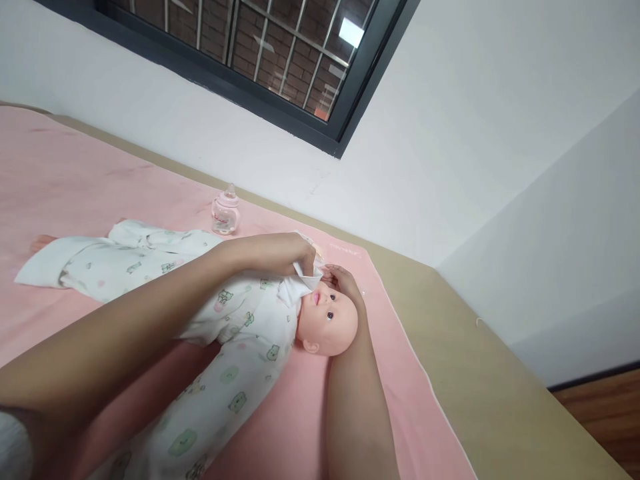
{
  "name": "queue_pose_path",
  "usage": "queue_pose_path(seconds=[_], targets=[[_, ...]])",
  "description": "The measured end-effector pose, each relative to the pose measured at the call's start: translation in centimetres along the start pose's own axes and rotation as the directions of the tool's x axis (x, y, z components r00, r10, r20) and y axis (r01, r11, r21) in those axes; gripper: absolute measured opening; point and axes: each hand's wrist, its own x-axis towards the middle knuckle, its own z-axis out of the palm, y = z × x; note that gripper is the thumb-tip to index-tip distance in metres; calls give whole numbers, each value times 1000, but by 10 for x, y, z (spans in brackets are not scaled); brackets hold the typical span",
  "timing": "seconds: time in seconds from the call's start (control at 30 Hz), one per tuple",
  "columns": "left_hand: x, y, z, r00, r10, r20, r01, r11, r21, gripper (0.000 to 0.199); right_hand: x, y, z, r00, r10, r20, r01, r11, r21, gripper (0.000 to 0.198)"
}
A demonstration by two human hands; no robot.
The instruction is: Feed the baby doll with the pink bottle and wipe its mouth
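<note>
A baby doll (333, 333) lies on its back, wearing a white sleepsuit (240, 320) with green bear prints. My left hand (300, 253) reaches across its chest, fingers closed on a white cloth (295, 287) at the doll's chin and mouth. Around the far side of the head curves my right hand (345, 280), its fingers slightly bent and apart, tips close to the cloth. The doll's bald head rests against my right wrist and forearm. Part of the right palm is hidden behind the head.
A pink baby bottle (225, 212) with handles stands upright beyond the doll. Beneath lies a pink mat (300, 413) on a beige surface (415, 287). A white wall (475, 133) and a dark-framed window (345, 127) rise behind.
</note>
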Motion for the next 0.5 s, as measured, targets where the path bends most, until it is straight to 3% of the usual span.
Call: queue_pose_path(seconds=[0.23, 0.37, 0.5], targets=[[0, 1, 0, 1000, -15, 14, 15, 1000, -25, 36, 1, -3, 2, 997, -3, -71, 7, 999, 51, 29], [1, 2, -1, 1000, 4, 12, -4, 999, -40, 37, -2, -2, 2, 999, -5, -52, 9, 997, 70, 34], [0, 1, -1, 1000, -17, 25, 19, 998, -57, 40, -8, -3, 2, 995, -89, -54, 91, 996, 25, 39]])
